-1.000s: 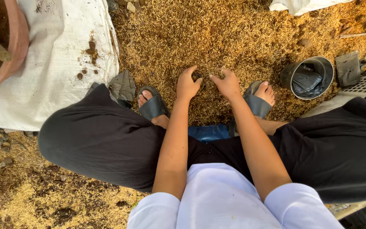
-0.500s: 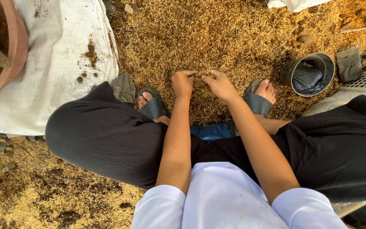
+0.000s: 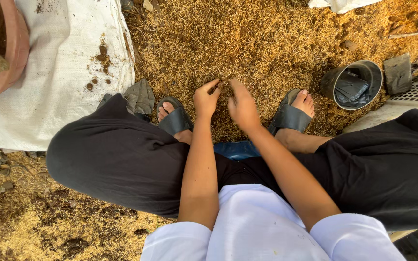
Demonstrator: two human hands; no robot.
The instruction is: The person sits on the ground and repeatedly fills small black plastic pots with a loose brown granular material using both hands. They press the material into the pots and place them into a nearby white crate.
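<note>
Both hands meet at the fingertips, just in front of the person, between the two feet. The left hand (image 3: 205, 100) has its thumb and fingers pinched together, and the right hand (image 3: 241, 107) also closes its fingers toward the same spot, so they seem to pinch a little of the rice husk (image 3: 247, 43). What exactly sits between the fingertips is too small to tell.

The husk lies as a wide golden-brown layer on the ground, all around the black sandals (image 3: 290, 116) and far ahead of the hands. I judge it very light, dry and loose: it has no stiffness as a mass, it flows and falls apart. A pinch takes only a few flakes and some will slip out; cupped palms from below would carry more. It is not fragile.

To the left lies a white sack (image 3: 64, 72) with brown stains, and a reddish clay pot (image 3: 18, 46) stands on it. To the right a dark round container (image 3: 351, 84) lies tilted on the husk.
</note>
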